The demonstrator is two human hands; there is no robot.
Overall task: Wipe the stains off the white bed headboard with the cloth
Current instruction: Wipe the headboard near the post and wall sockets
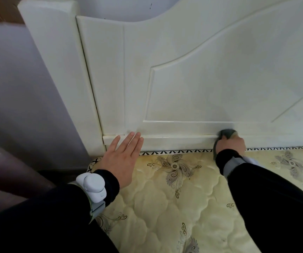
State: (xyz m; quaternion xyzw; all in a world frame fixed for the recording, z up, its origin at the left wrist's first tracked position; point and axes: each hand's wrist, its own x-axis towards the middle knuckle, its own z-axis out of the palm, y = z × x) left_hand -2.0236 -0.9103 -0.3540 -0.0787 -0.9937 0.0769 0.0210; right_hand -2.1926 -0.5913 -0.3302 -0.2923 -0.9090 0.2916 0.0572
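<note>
The white headboard [211,84] fills the upper view, with raised panel mouldings and faint yellowish marks low down. My right hand [232,144] is shut on a grey cloth [227,133] and presses it against the bottom ledge of the headboard, right of centre. My left hand [123,157] is open, fingers together and flat, its fingertips resting on the same ledge near the headboard's left post. Both arms wear dark sleeves, and a white device is strapped to the left wrist.
A yellowish quilted mattress [174,198] with floral print lies below the headboard, edged with a patterned trim [183,152]. A lilac wall [19,79] stands to the left of the headboard post. A dark gap runs beside the mattress at the lower left.
</note>
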